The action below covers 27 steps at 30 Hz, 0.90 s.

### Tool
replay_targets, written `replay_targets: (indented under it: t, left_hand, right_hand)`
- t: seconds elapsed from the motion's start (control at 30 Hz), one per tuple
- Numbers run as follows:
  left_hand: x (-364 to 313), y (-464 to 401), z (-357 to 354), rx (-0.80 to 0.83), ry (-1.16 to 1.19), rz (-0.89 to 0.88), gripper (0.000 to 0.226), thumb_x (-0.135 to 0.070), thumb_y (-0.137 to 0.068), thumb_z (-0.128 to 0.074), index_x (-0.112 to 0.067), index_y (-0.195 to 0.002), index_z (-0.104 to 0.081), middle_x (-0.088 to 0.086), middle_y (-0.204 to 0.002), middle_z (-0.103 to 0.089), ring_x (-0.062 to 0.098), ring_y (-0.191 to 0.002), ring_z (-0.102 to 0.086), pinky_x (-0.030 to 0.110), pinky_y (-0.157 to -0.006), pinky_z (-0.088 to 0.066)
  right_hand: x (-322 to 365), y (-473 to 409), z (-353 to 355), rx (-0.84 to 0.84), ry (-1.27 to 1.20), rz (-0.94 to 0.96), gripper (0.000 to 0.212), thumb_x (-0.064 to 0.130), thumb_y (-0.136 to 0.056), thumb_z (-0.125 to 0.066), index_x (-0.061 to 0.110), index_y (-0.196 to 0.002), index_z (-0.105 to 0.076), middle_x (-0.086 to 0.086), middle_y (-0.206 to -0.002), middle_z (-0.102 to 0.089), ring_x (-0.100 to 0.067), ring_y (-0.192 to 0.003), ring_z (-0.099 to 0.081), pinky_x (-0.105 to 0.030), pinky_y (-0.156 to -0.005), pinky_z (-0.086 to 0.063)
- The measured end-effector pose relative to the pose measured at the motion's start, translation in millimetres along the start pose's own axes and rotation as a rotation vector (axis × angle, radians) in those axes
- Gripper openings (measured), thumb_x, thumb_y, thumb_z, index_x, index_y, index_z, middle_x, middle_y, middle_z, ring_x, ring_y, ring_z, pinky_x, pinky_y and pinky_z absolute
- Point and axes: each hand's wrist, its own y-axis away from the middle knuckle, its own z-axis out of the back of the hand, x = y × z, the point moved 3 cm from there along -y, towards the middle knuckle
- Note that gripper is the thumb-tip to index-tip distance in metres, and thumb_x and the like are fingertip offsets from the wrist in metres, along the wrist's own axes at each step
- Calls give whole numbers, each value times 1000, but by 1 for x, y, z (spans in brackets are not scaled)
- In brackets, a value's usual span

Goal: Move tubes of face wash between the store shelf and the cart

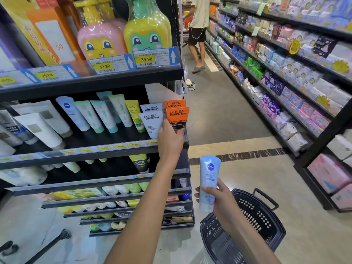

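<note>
My left hand (170,139) reaches to the right end of the black store shelf (91,155) and grips an orange L'Oreal Men Expert tube (177,115) standing there. A second orange tube (174,103) stands behind it, and two pale grey L'Oreal tubes (151,123) are just to its left. My right hand (219,195) holds a light blue Nivea tube (208,180) upright above the black basket (266,221) on the floor. Several more white, blue and green face wash tubes (95,117) lean along the same shelf.
Large pink and yellow cartoon bottles (122,35) fill the shelf above. A person (198,31) stands further down the aisle. Shelves of packaged goods (285,77) line the right side. Lower racks below hold small items (118,204).
</note>
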Motion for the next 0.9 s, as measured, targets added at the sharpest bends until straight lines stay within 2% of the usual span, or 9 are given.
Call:
replay_targets:
  t: [0.1,0.23,0.37,0.53,0.7,0.8,0.9]
  left_hand:
    - [0,0,2,-9,20,12,35,-27,-94,-72,-16,-123,-54,2,-116,-65,21,-104,-62,35,-83,-53]
    - [1,2,4,-32,15,19,31,-26,-95,-70,-16,-120,-55,2,-113,-64,20,-102,-61,37,-85,-55]
    - [0,5,7,-52,15,22,32,-23,-96,-68,-15,-125,-54,2,-115,-66,19,-104,-60,30,-83,-49]
    - [-7,7,7,-29,7,43,38,-22,-97,-67,-13,-131,-50,4,-122,-64,18,-107,-59,28,-79,-46]
    - [-4,5,6,11,-30,39,26,-22,-97,-66,-14,-118,-53,4,-115,-65,22,-101,-64,30,-74,-46]
    - [-2,6,7,18,-31,35,25,-22,-97,-65,-14,-118,-54,5,-115,-64,21,-101,-63,30,-75,-48]
    - [0,6,11,15,-42,17,26,-23,-97,-64,-15,-121,-56,4,-116,-66,23,-105,-63,34,-81,-53]
  right_hand:
    - [-1,3,0,-4,9,-10,35,9,-90,-72,17,-123,-65,-19,-104,-75,-33,-93,-70,-52,-91,-57]
    - [-4,7,1,-13,-12,-30,49,20,-76,-81,20,-123,-67,-22,-109,-72,-34,-93,-69,-47,-84,-59]
    - [-11,9,3,-5,-10,-48,50,23,-74,-80,23,-123,-67,-23,-111,-72,-35,-94,-71,-48,-83,-60]
    - [-17,12,3,-4,-15,-66,53,21,-74,-79,17,-125,-65,-25,-107,-71,-35,-89,-71,-46,-80,-60]
    - [-18,17,2,-1,-11,-62,43,10,-85,-78,16,-125,-65,-25,-107,-72,-34,-87,-72,-46,-81,-59]
    - [-19,20,2,-3,3,-63,37,7,-90,-71,18,-125,-65,-26,-110,-71,-33,-88,-72,-47,-83,-59]
    - [-18,20,0,-7,18,-60,39,9,-89,-74,19,-125,-65,-23,-109,-72,-35,-91,-72,-47,-83,-60]
